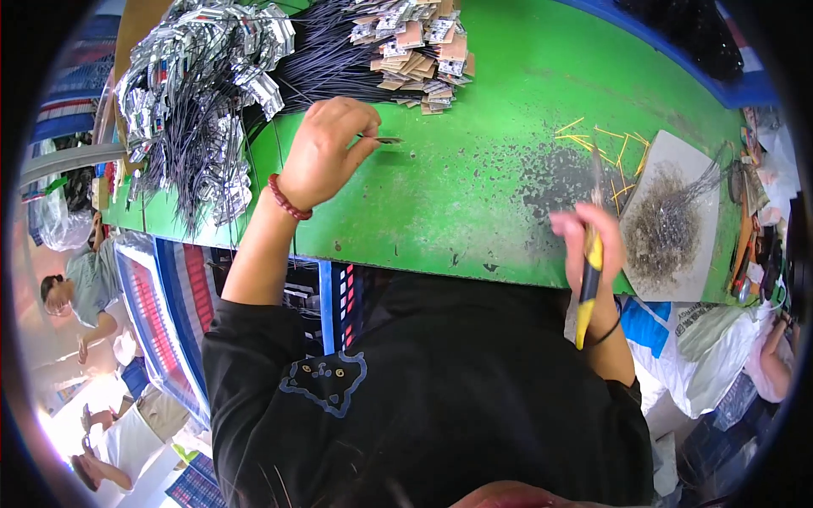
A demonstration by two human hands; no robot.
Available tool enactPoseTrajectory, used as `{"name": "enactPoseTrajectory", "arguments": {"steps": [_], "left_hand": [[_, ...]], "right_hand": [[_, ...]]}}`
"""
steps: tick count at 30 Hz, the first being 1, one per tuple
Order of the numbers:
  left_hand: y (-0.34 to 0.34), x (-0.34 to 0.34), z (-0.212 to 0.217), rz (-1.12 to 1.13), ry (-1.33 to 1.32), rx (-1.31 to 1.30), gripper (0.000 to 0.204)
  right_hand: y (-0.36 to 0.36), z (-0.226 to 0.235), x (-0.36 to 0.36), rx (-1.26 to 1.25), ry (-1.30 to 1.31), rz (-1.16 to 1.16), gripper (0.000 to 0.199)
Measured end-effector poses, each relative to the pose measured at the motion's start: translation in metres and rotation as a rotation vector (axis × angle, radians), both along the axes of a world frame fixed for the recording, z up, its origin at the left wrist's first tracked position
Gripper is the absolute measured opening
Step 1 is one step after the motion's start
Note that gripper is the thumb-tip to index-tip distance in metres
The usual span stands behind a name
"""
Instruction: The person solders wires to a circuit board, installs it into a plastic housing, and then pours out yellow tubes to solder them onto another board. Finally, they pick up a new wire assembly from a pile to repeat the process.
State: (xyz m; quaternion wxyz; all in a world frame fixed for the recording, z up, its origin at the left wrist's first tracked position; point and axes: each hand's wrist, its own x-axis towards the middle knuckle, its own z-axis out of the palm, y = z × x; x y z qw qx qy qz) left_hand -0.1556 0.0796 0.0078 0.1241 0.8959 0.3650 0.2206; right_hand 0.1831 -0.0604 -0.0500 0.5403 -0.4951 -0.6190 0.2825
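Head view: left hand [329, 146] is pinching a small thin dark piece [389, 140] over the green table [423, 220], just below a pile of black wires [330, 59], can't tell if it's touching. Right hand [603, 241] has a yellow-and-black-handled tool [590, 275] gripped, tip pointing toward some thin yellow sticks [569, 124] beside a grimy grey board [673, 161].
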Motion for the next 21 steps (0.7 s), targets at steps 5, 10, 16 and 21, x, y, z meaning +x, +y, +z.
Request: {"name": "enactPoseTrajectory", "arguments": {"steps": [5, 10, 16, 21], "left_hand": [[0.0, 0.004, -0.02, 0.026, -0.055, 0.002, 0.019], [0.002, 0.016, -0.014, 0.024, -0.095, 0.067, 0.018], [0.009, 0.015, -0.033, 0.191, -0.286, 0.142, 0.014], [0.038, 0.017, -0.021, 0.27, -0.023, 0.303, 0.011]], "right_hand": [[0.09, 0.045, -0.086, 0.109, -0.248, 0.3, 0.041], [0.121, 0.028, -0.125, 0.159, -0.186, 0.309, 0.039], [0.139, 0.024, -0.119, 0.113, 0.043, 0.034, 0.033], [0.156, 0.04, -0.077, 0.189, -0.077, -0.107, 0.034]]}}
